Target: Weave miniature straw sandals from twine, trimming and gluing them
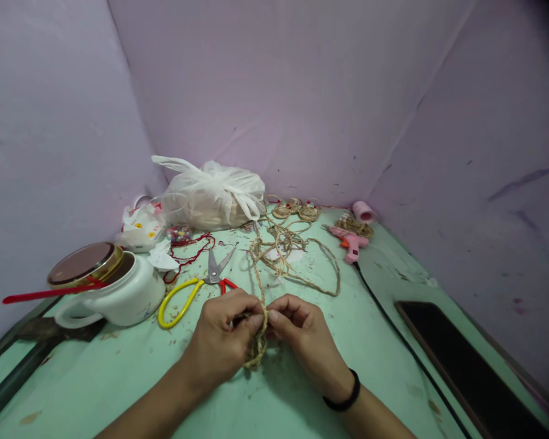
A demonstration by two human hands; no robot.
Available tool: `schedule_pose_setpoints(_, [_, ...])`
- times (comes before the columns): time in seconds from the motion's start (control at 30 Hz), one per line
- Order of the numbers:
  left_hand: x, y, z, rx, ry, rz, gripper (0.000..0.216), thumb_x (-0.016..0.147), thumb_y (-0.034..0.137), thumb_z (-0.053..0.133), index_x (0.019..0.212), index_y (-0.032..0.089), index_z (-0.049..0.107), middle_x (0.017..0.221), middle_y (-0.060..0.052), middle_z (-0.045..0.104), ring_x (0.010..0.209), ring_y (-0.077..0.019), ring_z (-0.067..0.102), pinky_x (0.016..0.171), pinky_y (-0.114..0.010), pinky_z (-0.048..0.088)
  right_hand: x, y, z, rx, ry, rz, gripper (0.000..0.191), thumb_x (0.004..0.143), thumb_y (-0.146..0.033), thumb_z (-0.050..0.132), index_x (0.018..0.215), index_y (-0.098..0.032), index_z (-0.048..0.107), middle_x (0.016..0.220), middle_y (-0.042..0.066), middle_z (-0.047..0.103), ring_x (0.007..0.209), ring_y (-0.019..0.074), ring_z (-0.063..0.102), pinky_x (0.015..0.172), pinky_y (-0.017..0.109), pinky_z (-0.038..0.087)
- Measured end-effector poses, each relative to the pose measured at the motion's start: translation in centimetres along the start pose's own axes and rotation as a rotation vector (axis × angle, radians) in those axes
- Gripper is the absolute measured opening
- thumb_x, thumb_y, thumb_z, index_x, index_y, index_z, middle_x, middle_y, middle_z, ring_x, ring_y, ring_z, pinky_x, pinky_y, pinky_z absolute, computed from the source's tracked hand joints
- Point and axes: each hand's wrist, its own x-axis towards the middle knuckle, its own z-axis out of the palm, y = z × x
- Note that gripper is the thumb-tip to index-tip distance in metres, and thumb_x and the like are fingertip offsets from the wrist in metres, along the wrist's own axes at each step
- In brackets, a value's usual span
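Between my hands is a small woven straw piece (255, 353), its edge bound with braided straw cord (260, 277). My left hand (229, 335) is closed on the woven piece, thumb and forefinger pinching near its top. With thumb and fingertips together, my right hand (302, 335) pinches the braided cord at the piece's upper right edge. From there the cord runs away from me into a loose tangle of braid (283, 244) on the green table. Open-bladed scissors (214, 274) with one yellow and one red handle lie just beyond my left hand.
At left stand a white lidded mug (128, 292) with a red stick across it and a hammer (36, 341). Behind are a white plastic bag (215, 195) and small woven pieces (297, 210). A pink glue gun (350, 241), its black cord and a dark phone (462, 366) lie right.
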Motion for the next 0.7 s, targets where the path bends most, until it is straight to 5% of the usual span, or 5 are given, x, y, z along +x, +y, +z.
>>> schedule_pose_setpoints(0.23, [0.6, -0.1, -0.5, -0.096, -0.027, -0.186, 0.01, 0.069, 0.025, 0.057, 0.068, 0.015, 0.056, 0.064, -0.001, 0.057, 0.06, -0.0129, 0.052, 0.056, -0.022, 0.04, 0.0, -0.3, 0.4, 0.005, 0.018, -0.018, 0.03, 0.058, -0.041, 0.073, 0.062, -0.015, 0.058, 0.055, -0.002, 0.057, 0.049, 0.0094, 0.051, 0.05, 0.023, 0.042])
schedule_pose_setpoints(0.37, [0.8, -0.6, -0.9, -0.146, 0.064, -0.245, 0.028, 0.073, 0.036, 0.055, 0.09, 0.014, 0.057, 0.082, -0.005, 0.06, 0.069, -0.0154, 0.054, 0.059, -0.024, 0.043, 0.0, -0.2, 0.0, 0.045, -0.034, 0.004, 0.029, 0.061, -0.038, 0.072, 0.063, -0.014, 0.058, 0.057, -0.001, 0.058, 0.05, 0.0089, 0.05, 0.051, 0.022, 0.041])
schedule_pose_setpoints(0.5, [1.0, -1.1, -0.8, -0.225, 0.014, -0.349, 0.038, 0.074, 0.04, 0.052, 0.097, 0.01, 0.057, 0.082, -0.008, 0.061, 0.069, -0.0165, 0.055, 0.06, -0.025, 0.043, 0.1, 0.1, -0.3, 0.073, -0.031, 0.013, 0.025, 0.063, -0.036, 0.071, 0.065, -0.013, 0.06, 0.058, 0.0, 0.058, 0.05, 0.0085, 0.049, 0.051, 0.022, 0.039])
schedule_pose_setpoints(0.7, [0.8, -1.4, -0.5, -0.191, -0.049, -0.3, 0.042, 0.072, 0.04, 0.057, 0.102, 0.01, 0.057, 0.081, -0.008, 0.064, 0.065, -0.0158, 0.055, 0.055, -0.024, 0.043, 0.3, 0.0, -0.5, 0.084, 0.014, 0.036, 0.026, 0.062, -0.037, 0.072, 0.067, -0.012, 0.065, 0.055, 0.001, 0.061, 0.051, 0.01, 0.053, 0.052, 0.022, 0.041])
